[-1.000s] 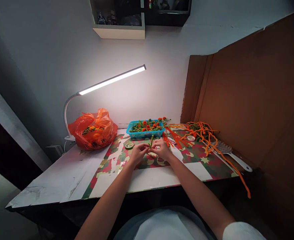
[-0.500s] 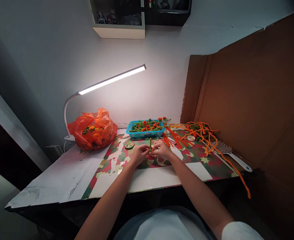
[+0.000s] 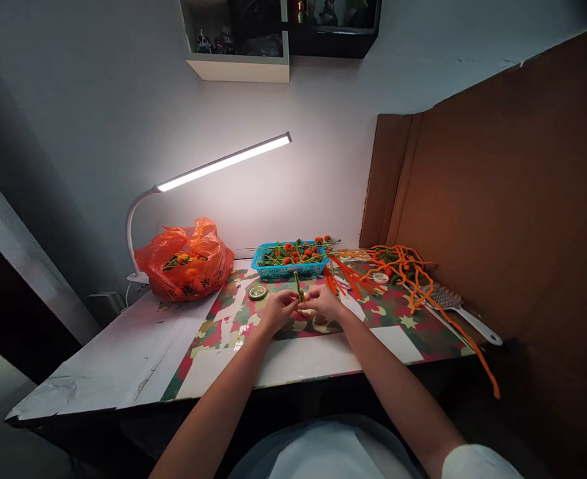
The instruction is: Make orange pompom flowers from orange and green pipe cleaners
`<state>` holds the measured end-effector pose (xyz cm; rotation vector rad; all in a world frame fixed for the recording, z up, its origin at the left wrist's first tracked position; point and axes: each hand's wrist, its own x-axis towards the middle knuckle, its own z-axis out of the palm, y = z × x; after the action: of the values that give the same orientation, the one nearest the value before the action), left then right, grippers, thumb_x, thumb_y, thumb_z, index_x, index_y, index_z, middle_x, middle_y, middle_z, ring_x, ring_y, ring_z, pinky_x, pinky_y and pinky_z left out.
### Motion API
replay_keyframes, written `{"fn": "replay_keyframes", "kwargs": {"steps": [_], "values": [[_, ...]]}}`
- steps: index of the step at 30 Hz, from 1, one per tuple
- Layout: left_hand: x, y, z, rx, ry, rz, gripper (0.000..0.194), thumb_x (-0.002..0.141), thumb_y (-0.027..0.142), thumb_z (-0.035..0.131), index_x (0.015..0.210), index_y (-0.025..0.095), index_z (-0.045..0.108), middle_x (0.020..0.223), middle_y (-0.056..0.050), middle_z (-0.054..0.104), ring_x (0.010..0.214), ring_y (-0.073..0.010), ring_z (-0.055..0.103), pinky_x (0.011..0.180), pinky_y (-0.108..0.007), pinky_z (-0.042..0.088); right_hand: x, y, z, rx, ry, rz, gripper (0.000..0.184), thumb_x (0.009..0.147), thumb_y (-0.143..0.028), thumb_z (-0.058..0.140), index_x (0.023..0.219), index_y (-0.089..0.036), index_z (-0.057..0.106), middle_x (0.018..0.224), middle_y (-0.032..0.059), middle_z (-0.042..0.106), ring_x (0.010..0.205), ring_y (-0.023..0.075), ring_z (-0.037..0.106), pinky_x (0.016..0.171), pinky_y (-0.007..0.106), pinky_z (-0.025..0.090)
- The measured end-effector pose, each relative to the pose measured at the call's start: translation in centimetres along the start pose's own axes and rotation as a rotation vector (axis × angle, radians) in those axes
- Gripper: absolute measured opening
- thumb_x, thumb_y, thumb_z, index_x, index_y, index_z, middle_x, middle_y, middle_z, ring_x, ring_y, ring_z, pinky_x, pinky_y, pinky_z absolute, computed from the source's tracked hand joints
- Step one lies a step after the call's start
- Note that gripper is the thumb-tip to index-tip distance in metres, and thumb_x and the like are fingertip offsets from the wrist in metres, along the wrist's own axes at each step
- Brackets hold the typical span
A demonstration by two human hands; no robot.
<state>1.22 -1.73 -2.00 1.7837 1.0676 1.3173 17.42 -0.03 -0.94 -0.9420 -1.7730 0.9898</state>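
A short green pipe cleaner (image 3: pixel 298 285) stands up between my two hands, its top leaning a little to the left. My left hand (image 3: pixel 279 311) pinches it low down from the left side. From the right, the fingers of my right hand (image 3: pixel 325 303) close on the same spot, and the fingertips of both hands nearly meet. My fingers hide its lower end. Just beyond my left hand lies a roll of green tape (image 3: pixel 258 293). Behind both hands sits a blue basket (image 3: pixel 288 271) of orange flower heads on green stems.
An orange plastic bag (image 3: pixel 188 266) of orange pieces stands at left, by the lit lamp (image 3: pixel 223 161). Orange pipe cleaners (image 3: pixel 413 279) tangle at right, one hanging over the edge. Nearby lies a white-handled brush (image 3: pixel 476 324). Cardboard (image 3: pixel 498 186) walls the right side.
The green pipe cleaner has gone from upright to leaning left at its top. My hands stay in nearly the same place, still pinching it.
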Motion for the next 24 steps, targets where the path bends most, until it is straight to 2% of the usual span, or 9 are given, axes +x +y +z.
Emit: {"fn": "replay_keyframes", "kwargs": {"steps": [3,7,11,14,16,19,24], "values": [[0.0,-0.1,0.0,0.011,0.031,0.035,0.011,0.067,0.027,0.064,0.072,0.018,0.067,0.062,-0.002,0.065,0.057,-0.0153,0.060,0.052,-0.022,0.045,0.0,-0.1,0.1,0.144,-0.019,0.129,0.034,0.047,-0.042,0.079,0.048,-0.016,0.058,0.048,-0.0051,0.047,0.046,0.0081,0.040,0.047,0.023,0.029],[0.1,-0.1,-0.2,-0.080,-0.006,0.004,0.017,0.068,0.033,0.064,0.075,0.017,0.068,0.065,-0.003,0.066,0.059,-0.0162,0.062,0.056,-0.025,0.049,0.0,-0.2,0.1,0.119,0.000,0.145,0.031,0.049,-0.041,0.079,0.050,-0.015,0.060,0.045,-0.0051,0.048,0.045,0.0082,0.040,0.047,0.023,0.029],[0.3,0.2,-0.3,-0.177,-0.020,-0.092,0.027,0.068,0.042,0.068,0.075,0.016,0.067,0.066,-0.003,0.067,0.059,-0.0177,0.064,0.058,-0.029,0.052,-0.2,-0.4,0.5,-0.155,0.104,-0.008,0.025,0.059,-0.038,0.076,0.055,-0.017,0.064,0.059,-0.0006,0.056,0.059,0.0132,0.050,0.058,0.026,0.034],[0.3,0.6,-0.3,-0.274,0.041,-0.162,0.033,0.065,0.046,0.071,0.072,0.015,0.064,0.066,-0.003,0.066,0.060,-0.0172,0.064,0.062,-0.031,0.054,-0.6,-0.7,1.0,-0.386,0.235,-0.187,0.018,0.068,-0.035,0.072,0.063,-0.019,0.067,0.070,0.0013,0.060,0.072,0.0164,0.052,0.070,0.030,0.033],[0.4,0.7,-0.3,-0.360,0.091,-0.200,0.036,0.062,0.047,0.073,0.072,0.014,0.063,0.070,-0.003,0.066,0.065,-0.0173,0.066,0.066,-0.032,0.055,-0.9,-0.9,1.4,-0.472,0.319,-0.254,0.014,0.075,-0.033,0.068,0.068,-0.021,0.069,0.073,0.0018,0.060,0.076,0.0175,0.052,0.075,0.032,0.030],[0.5,0.6,-0.2,-0.441,0.146,-0.240,0.037,0.060,0.045,0.074,0.074,0.013,0.061,0.076,-0.006,0.068,0.071,-0.0185,0.067,0.072,-0.034,0.055,-1.2,-0.9,1.9,-0.508,0.403,-0.289,0.017,0.082,-0.033,0.061,0.073,-0.023,0.071,0.072,0.0022,0.059,0.077,0.0179,0.050,0.077,0.033,0.027],[0.6,0.0,-0.1,-0.414,0.175,-0.213,0.038,0.061,0.045,0.075,0.076,0.013,0.063,0.077,-0.006,0.068,0.075,-0.0189,0.066,0.072,-0.035,0.056,-1.2,-0.5,2.5,-0.551,0.469,-0.317,0.018,0.086,-0.030,0.057,0.079,-0.026,0.073,0.073,0.0025,0.058,0.077,0.0182,0.049,0.076,0.033,0.026]]}}
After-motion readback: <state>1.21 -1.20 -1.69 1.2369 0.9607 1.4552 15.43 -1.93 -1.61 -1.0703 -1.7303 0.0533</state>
